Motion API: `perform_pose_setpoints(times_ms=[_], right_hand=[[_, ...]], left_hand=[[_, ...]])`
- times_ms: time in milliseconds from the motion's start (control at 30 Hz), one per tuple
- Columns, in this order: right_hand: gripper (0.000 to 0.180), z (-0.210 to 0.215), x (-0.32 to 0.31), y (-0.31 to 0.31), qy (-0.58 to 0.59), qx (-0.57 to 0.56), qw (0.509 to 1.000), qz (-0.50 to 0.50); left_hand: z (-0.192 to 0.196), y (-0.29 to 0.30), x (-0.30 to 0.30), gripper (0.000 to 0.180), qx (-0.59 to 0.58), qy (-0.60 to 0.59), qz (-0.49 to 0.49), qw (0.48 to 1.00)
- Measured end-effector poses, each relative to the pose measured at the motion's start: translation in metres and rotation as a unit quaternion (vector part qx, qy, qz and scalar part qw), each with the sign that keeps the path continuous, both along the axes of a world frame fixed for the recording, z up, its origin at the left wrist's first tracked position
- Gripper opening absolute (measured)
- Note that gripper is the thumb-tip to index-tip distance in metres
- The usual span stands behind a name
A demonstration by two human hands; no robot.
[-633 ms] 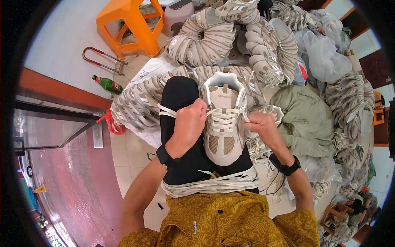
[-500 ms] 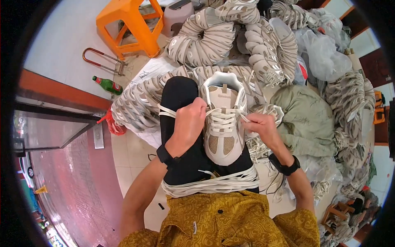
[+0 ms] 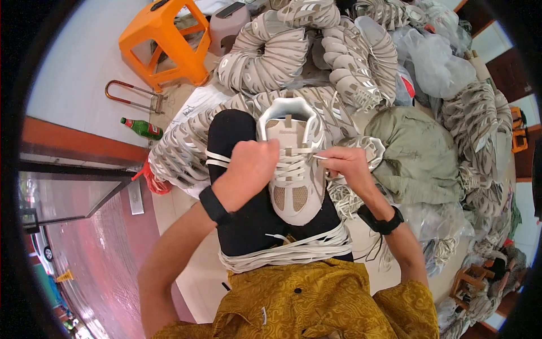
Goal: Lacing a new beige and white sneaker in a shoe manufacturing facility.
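Note:
A beige and white sneaker (image 3: 299,204) rests on my black-trousered lap, its toe pointing towards me. Cream shoelace (image 3: 291,169) criss-crosses its front below the tongue. My left hand (image 3: 248,174), closed in a fist, overlaps the shoe's left side by the upper eyelets; a lace tail (image 3: 217,159) trails out to its left across my thigh. On the other side, my right hand (image 3: 346,165) pinches the lace beside the upper right eyelets, thumb and forefinger together. A bundle of loose cream laces (image 3: 293,252) lies across my lap nearer my body.
Long rows of nested sneakers (image 3: 265,56) surround the far side. An orange stool (image 3: 164,42) and a green bottle (image 3: 142,128) stand or lie at the left. A grey-green sack (image 3: 415,155) sits to the right, with plastic bags (image 3: 443,65) beyond.
The view has shifted slightly, so the shoe and hands appear further left. My left fist now covers more of the shoe's left edge. Both hands keep hold of the lace.

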State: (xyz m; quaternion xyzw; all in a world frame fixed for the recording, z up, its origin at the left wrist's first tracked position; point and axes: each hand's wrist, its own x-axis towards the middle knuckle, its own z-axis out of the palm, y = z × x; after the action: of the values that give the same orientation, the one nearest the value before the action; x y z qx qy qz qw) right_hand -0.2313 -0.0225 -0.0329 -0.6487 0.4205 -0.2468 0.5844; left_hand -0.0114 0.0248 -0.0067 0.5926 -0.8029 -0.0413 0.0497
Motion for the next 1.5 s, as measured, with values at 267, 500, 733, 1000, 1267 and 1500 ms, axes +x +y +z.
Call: perform_pose_setpoints(times_ms=[267,500,733,1000,1267,1500], right_hand=[[0.011,-0.006,0.022,-0.018,-0.020,-0.276,0.961,0.000],[0.012,-0.017,0.019,-0.006,-0.007,-0.118,0.993,-0.028],[0.010,-0.018,0.023,-0.015,0.015,-0.278,0.960,-0.014],[0.007,-0.021,0.027,-0.010,0.150,-0.518,0.842,-0.005],[0.011,-0.015,0.023,-0.019,0.150,-0.437,0.886,0.031],[0.024,-0.001,0.025,-0.027,0.124,-0.425,0.896,0.040]], left_hand=[[0.018,-0.037,0.013,0.013,0.348,0.216,0.150,0.900],[0.010,-0.019,-0.001,0.011,0.056,-0.007,0.038,0.998],[0.015,-0.022,-0.013,0.007,-0.088,0.094,-0.063,0.990],[-0.006,-0.039,-0.033,0.011,0.043,0.111,0.010,0.993],[-0.004,-0.058,-0.030,0.011,0.131,0.179,-0.044,0.974],[0.000,-0.057,-0.025,0.011,0.139,0.112,-0.068,0.982]])
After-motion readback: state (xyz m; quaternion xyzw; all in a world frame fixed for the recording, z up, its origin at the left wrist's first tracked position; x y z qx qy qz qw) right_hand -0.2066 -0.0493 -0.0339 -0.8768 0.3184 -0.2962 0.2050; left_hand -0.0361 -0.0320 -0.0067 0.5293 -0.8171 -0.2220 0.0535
